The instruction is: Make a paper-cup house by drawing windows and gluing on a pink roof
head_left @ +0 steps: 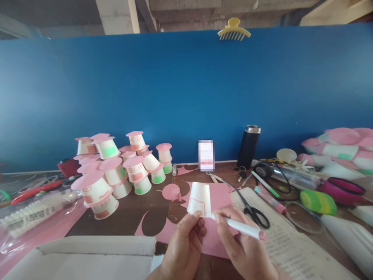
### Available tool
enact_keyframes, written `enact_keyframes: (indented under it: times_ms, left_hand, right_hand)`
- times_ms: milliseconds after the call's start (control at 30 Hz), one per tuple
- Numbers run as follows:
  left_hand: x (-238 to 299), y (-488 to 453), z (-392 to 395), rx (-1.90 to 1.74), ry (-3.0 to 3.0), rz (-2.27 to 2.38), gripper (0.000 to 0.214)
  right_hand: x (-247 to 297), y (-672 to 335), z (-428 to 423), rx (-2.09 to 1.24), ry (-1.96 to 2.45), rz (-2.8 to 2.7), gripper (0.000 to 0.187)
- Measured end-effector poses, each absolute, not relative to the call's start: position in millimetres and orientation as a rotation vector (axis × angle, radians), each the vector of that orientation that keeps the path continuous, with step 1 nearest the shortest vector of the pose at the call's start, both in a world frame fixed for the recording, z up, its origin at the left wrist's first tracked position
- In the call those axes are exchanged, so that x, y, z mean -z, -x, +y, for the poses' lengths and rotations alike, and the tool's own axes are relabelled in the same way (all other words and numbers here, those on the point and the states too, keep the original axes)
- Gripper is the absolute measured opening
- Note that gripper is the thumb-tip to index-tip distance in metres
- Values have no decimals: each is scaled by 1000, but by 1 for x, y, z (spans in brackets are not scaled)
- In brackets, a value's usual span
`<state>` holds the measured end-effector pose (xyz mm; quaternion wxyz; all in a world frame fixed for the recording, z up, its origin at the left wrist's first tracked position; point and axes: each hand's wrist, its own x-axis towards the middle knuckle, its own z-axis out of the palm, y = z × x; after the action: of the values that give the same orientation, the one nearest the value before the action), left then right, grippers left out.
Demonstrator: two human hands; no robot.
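Observation:
A white paper cup (199,196), upside down, is pinched at its rim by the thumb and fingers of my left hand (186,237). A pink outline with square corners is drawn on its side. Closed around a white marker (243,227) with a pink end is my right hand (237,237); the tip touches the cup near the lower right of the outline. Beneath both hands lies pink paper (218,194) with round pieces cut away. A pink paper disc (171,191) rests left of the cup.
Stacked paper-cup houses (135,171) with pink roofs stand at left. A white box (96,256) is in front. Black scissors (256,216) lie on a printed sheet (288,237) at right. Behind are a black flask (249,147), a blurred phone-like rectangle (206,155) and a blue partition (175,89).

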<state>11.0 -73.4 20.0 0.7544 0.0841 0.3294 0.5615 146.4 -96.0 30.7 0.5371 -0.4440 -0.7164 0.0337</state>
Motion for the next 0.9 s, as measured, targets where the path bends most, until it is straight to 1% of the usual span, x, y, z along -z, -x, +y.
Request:
enact_keyframes:
  times_ms: [200, 367, 633, 900]
  left_hand:
    - [-17, -13, -74, -1253, -216, 713, 16]
    - [-13, -13, -72, -1230, -225, 672, 15]
    - [-9, -13, -71, -1186, -187, 623, 24]
    - [-9, -14, -73, -1173, -213, 612, 20]
  right_hand:
    - [-31, -149, -93, -133, 1090, -1556, 12]
    - [-28, -148, -91, -143, 1055, -1587, 16]
    - [-24, -147, -92, -140, 1063, -1605, 15]
    - [-26, -146, -91, -143, 1076, -1604, 15]
